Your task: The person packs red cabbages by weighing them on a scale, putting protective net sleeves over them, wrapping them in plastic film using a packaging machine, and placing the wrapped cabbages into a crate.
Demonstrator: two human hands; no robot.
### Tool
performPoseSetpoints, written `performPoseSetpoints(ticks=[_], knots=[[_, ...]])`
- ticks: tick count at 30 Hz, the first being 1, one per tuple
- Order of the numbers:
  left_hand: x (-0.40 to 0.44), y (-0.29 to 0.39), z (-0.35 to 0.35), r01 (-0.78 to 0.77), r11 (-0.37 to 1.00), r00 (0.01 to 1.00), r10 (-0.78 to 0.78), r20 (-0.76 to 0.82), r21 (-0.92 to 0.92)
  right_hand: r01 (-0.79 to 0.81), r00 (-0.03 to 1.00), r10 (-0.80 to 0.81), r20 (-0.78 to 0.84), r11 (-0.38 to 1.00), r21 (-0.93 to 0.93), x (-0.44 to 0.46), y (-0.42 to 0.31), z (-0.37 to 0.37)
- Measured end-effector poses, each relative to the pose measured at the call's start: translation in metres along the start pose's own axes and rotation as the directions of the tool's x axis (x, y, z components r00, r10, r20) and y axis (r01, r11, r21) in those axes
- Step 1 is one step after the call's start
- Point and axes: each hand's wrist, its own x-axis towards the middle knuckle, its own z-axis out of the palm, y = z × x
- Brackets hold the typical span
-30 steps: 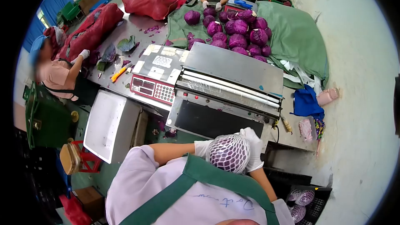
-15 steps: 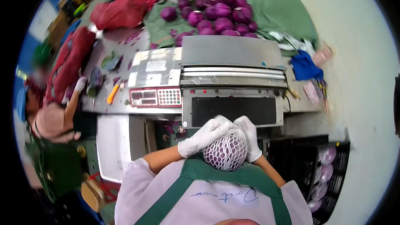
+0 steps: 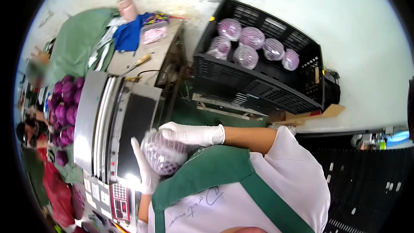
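A purple cabbage [image 3: 167, 157], covered by a white foam net and what looks like shiny clear film, is held close in front of my green apron. My right hand [image 3: 185, 133], in a white glove, lies over its top and right side. Against its left side presses my left hand [image 3: 146, 168], also gloved, with fingers extended along it. Just left of both hands is the wrapping machine with its dark plate [image 3: 136, 125] and silver rollers. The underside of the cabbage is hidden.
A black crate [image 3: 258, 80] at the upper right holds several netted cabbages. Loose purple cabbages [image 3: 64, 103] are piled beyond the machine. A scale [image 3: 120, 203] stands beside it. On the bench lie a wood-handled tool [image 3: 140, 61] and a blue cloth [image 3: 128, 36]. Another person is at far left.
My view and body have turned right, bringing the crate to the front. The cabbage came along between both hands, away from the machine's front. My left hand's fingers are straighter now.
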Motion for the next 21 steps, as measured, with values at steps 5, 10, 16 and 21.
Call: performPoseSetpoints(ticks=[5,10,16,21], knots=[[0.065,-0.019,0.142,-0.349,0.856,0.905,0.203,0.375,0.38,0.387,0.89,-0.346,-0.296,0.918,0.091,-0.096,-0.042,-0.109],[0.091,-0.015,0.193,-0.362,0.821,0.805,0.036,0.593,0.442,0.509,0.759,-0.199,-0.62,0.776,0.373,-0.203,-0.048,-0.242],[0.11,-0.03,0.174,-0.3,0.813,0.923,0.115,0.367,0.499,0.153,0.579,0.262,-0.772,0.895,0.419,-0.218,0.048,-0.366],[0.099,-0.038,0.163,-0.248,0.798,0.969,0.219,0.118,0.549,-0.076,0.36,-0.044,-0.932,0.994,-0.076,-0.159,0.131,-0.405]])
